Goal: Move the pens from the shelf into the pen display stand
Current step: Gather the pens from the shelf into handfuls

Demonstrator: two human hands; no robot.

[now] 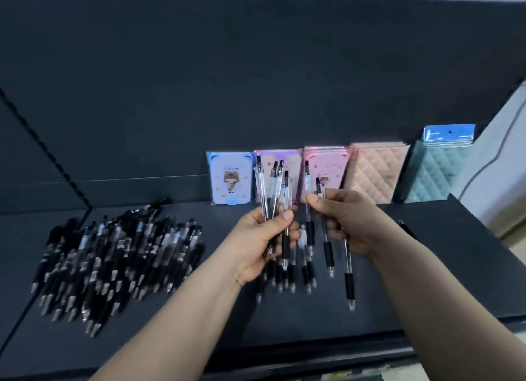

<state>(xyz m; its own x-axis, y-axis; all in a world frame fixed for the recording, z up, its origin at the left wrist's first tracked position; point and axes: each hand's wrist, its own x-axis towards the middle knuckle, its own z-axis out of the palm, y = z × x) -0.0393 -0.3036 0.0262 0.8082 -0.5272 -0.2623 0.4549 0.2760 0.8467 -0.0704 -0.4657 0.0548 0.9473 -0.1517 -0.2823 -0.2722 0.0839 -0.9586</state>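
Both hands are gripping pens above a dark shelf (284, 323). The left hand (257, 242) is clutching a bunch of pens (273, 187) between its thumb and curled fingers. The right hand (353, 221), just beside it, is pinching a smaller clutch (308, 229). The held pens are standing nearly upright and fanning slightly, clicker ends up and tips pointing down toward the person. A large heap of pens (113, 252) is lying on the shelf well to the left, nearer the left hand, with most tips facing the front edge. Pastel packets (375, 173) are leaning in a row against the back wall behind the hands. The pen display stand is not showing in this view, so the carry is likely heading out of frame.
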